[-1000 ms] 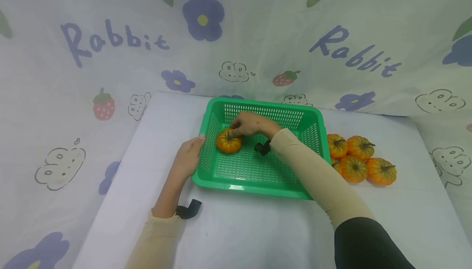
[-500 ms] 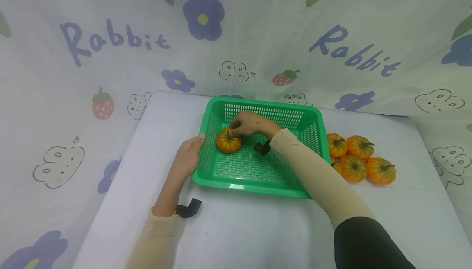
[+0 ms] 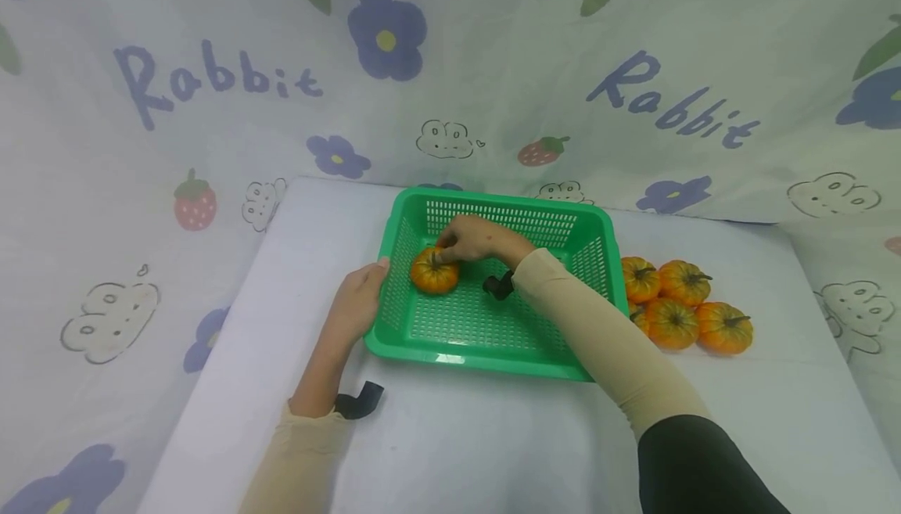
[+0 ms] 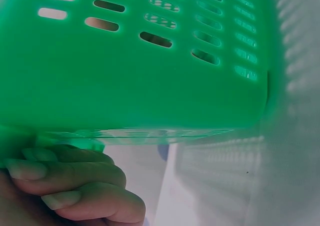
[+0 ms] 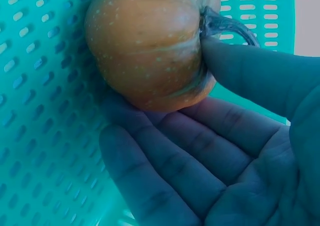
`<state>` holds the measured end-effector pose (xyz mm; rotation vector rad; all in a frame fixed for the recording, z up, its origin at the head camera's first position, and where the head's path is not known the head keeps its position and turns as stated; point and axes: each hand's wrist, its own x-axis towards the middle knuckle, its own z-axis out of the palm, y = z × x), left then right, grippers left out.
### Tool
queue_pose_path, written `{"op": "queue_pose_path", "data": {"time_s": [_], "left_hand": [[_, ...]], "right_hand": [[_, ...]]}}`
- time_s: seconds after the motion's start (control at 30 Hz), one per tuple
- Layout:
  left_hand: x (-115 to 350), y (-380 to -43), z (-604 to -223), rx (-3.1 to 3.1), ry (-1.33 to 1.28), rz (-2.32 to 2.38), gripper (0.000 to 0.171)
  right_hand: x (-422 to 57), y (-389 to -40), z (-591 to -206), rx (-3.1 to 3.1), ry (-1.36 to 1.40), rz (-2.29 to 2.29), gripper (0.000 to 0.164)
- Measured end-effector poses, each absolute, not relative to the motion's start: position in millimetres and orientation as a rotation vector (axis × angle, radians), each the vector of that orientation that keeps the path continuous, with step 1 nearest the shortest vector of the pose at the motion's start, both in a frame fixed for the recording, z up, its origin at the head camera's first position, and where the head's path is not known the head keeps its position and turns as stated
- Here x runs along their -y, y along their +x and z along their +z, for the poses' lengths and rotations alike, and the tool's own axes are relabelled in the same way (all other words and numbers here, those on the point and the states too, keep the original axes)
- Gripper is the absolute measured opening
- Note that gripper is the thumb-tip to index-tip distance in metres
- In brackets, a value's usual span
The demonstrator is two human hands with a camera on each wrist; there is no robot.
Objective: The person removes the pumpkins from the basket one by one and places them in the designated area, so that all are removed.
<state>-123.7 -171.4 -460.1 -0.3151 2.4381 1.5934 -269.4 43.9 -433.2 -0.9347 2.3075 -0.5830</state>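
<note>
A green plastic basket with slotted walls stands on the white table. My left hand grips its left rim, thumb on top; curled fingers show below the rim in the left wrist view. Inside, toward the left wall, sits a small orange pumpkin with a dark stem. My right hand reaches in from the right and holds this pumpkin, the thumb beside the stem and the fingers along its side. In the right wrist view some fingertips are hidden behind the pumpkin.
Several more small pumpkins lie in a cluster just right of the basket, one partly hidden by its rim. A white table carries everything. A printed white cloth hangs behind. Black wrist mounts show at both wrists.
Both hands, the basket and the pumpkins keep their places. Only a very slight shift of the head view shows.
</note>
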Motion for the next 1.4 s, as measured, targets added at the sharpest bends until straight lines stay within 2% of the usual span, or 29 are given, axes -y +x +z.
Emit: {"op": "queue_pose_path", "data": {"time_s": [0.73,1.4], "left_hand": [[171,-125,-456,-2.430,-0.290,1.615,0.067],[170,-123,-459,-2.473,-0.330,1.554,0.065]], "right_hand": [[-53,-271,-407,-2.294,-1.038,-0.534,0.026],[-120,-249,-355,-2.328,-0.999,-0.478,0.026]]}}
